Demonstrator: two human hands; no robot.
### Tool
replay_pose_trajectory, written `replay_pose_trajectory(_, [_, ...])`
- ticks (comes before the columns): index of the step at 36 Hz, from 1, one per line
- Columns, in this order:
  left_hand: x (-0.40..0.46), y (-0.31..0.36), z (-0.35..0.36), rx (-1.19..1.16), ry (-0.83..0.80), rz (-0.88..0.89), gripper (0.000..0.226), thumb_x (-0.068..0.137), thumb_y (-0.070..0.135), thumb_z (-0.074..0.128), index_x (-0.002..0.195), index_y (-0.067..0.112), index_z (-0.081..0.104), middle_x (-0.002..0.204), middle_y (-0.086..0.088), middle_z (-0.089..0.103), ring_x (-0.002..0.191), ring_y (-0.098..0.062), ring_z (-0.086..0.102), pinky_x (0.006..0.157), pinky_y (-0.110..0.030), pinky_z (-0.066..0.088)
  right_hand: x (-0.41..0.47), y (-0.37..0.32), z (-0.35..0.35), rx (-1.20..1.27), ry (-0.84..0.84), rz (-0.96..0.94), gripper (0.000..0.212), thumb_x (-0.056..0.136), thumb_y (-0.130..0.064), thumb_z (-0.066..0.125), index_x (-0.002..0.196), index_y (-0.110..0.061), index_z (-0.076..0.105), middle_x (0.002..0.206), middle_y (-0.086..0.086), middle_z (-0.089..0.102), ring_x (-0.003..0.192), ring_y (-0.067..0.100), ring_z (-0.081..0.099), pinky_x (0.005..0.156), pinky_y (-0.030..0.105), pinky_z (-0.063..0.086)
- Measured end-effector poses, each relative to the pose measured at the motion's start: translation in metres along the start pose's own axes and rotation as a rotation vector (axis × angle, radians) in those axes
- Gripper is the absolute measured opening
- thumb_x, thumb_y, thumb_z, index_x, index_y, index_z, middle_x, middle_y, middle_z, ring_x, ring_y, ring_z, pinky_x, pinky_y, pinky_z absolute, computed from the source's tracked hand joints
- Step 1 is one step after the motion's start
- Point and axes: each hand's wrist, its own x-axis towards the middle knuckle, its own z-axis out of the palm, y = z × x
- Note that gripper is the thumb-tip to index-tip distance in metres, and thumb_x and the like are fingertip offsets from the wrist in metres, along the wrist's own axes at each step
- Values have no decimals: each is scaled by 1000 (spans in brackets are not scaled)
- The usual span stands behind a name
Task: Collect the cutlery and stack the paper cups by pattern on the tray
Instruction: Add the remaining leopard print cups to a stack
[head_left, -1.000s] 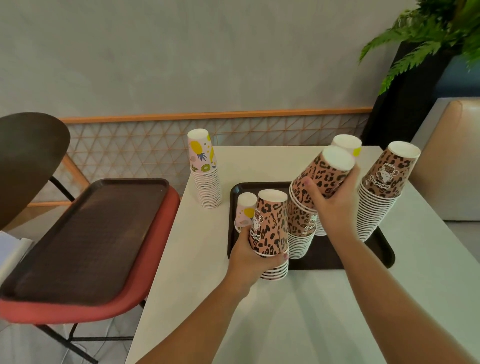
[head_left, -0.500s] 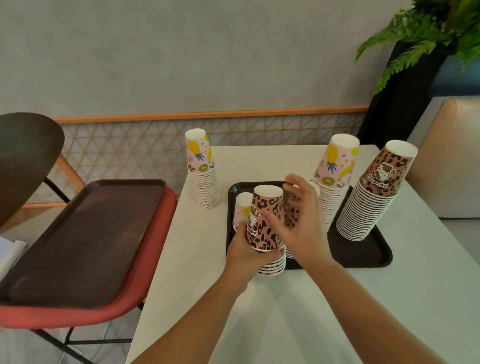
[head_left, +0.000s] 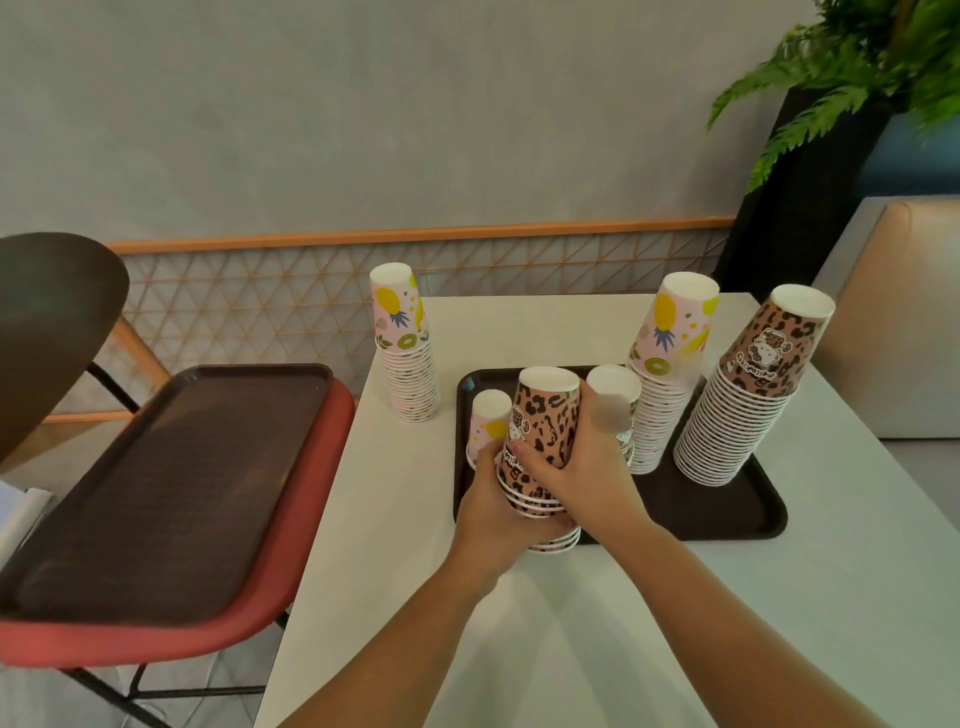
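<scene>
A white, smooth-topped table (head_left: 649, 623) fills the lower right, its far edge against a wall with an orange lattice panel. To its left stands a red moulded chair (head_left: 291, 545) carrying a dark brown rectangular tray with a finely textured surface (head_left: 166, 483). On the table's far half lies a second, black tray (head_left: 727, 512), rectangular with rounded corners and a raised rim.

At the black tray's right edge a tall leopard stack (head_left: 748, 400) of upturned paper cups leans right, brown and black spotted, with a cartoon figure on the top cup. Beside it, along the tray's far edge, rises a pineapple stack (head_left: 665, 374) of pale pink cups with yellow fruit and green kiwi slices. Another fruit-print stack (head_left: 408, 353) stands off the tray near the table's far left corner. A short pink cup stack (head_left: 488, 421) sits in the tray's left part.

At the tray's near left corner is a short held leopard stack (head_left: 545, 441), tapered, white bases up, ribbed with rolled rims at the bottom. The left hand (head_left: 493, 512) wraps its lower cups from the left, fingers curled round them. The right hand (head_left: 582, 467) clamps the upper cups from the right, fingers curled across the front, thumb behind. Just behind that hand another white cup base (head_left: 615, 387) shows, its pattern mostly hidden.
</scene>
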Motion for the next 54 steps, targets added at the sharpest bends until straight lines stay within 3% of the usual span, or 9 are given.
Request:
replay_pose_trajectory(4, [0, -2, 0, -4, -7, -3, 92, 49, 16, 90, 125, 35, 41, 115, 16, 60, 108, -5, 57, 95, -35, 50, 3, -5, -5, 36, 44, -15, 79, 76, -41, 71, 137, -19, 25, 123, 0, 56, 110, 16, 57, 88, 35, 52])
replay_pose_trajectory(8, [-2, -5, 2, 21, -2, -16, 96, 40, 31, 90, 122, 39, 40, 114, 16, 59, 109, -6, 57, 94, -36, 51, 10, -15, -17, 110, 128, -58, 76, 75, -37, 71, 136, -18, 29, 120, -8, 52, 108, 5, 53, 81, 7, 43])
replay_pose_trajectory(19, [-2, -5, 0, 30, 25, -41, 83, 52, 17, 90, 117, 36, 42, 113, 14, 59, 109, -8, 55, 93, -31, 50, 40, -24, -64, 94, 532, -155, 84, 78, -41, 69, 139, -9, 21, 134, 9, 43, 124, 18, 46, 103, 41, 43])
replay_pose_trajectory(24, [-2, -2, 0, 26, 39, -47, 81, 53, 17, 90, 114, 38, 41, 109, 19, 56, 105, -4, 54, 88, -26, 49, 42, 0, -57, 27, 463, -71, 87, 73, -52, 68, 139, -24, 18, 138, 5, 41, 128, 21, 42, 104, 49, 40])
replay_pose_trajectory(28, [-2, 0, 0, 17, 42, -36, 81, 53, 16, 90, 112, 39, 40, 105, 22, 55, 100, 1, 54, 81, -18, 46, 33, 12, -47, 24, 360, -2, 92, 75, -30, 75, 144, -17, 15, 142, 4, 40, 129, 18, 41, 104, 33, 38])
replay_pose_trajectory(35, [1, -1, -2, 7, 65, -26, 83, 52, 17, 90, 118, 32, 42, 109, 18, 56, 103, -2, 54, 83, -20, 47, 20, 12, -39, -122, 455, -144, 81, 75, -42, 72, 139, -20, 26, 137, -1, 39, 125, 12, 35, 108, 49, 32])
replay_pose_trajectory(41, [4, -3, -2, -39, 97, -16, 84, 51, 17, 91, 122, 27, 47, 112, 10, 62, 106, -7, 59, 91, -30, 51, 9, -7, -25, -44, 113, -298, 74, 79, -48, 65, 138, -24, 29, 130, -11, 45, 122, -1, 42, 100, 8, 33])
replay_pose_trajectory(46, [5, -2, -4, -33, 99, 21, 78, 53, 19, 89, 118, 34, 49, 110, 15, 63, 103, -3, 60, 93, -33, 51, 7, -2, -5, -96, -128, -92, 95, 69, -53, 71, 143, -27, 18, 138, -4, 46, 125, 11, 46, 103, 33, 41])
replay_pose_trajectory(54, [4, 0, -5, -47, -3, 33, 89, 53, 7, 89, 123, 36, 42, 111, 19, 60, 101, 4, 58, 85, -22, 52, 5, -1, 1, -61, -90, -17, 88, 68, -45, 76, 137, -23, 26, 124, -3, 56, 113, 15, 56, 93, 32, 48])
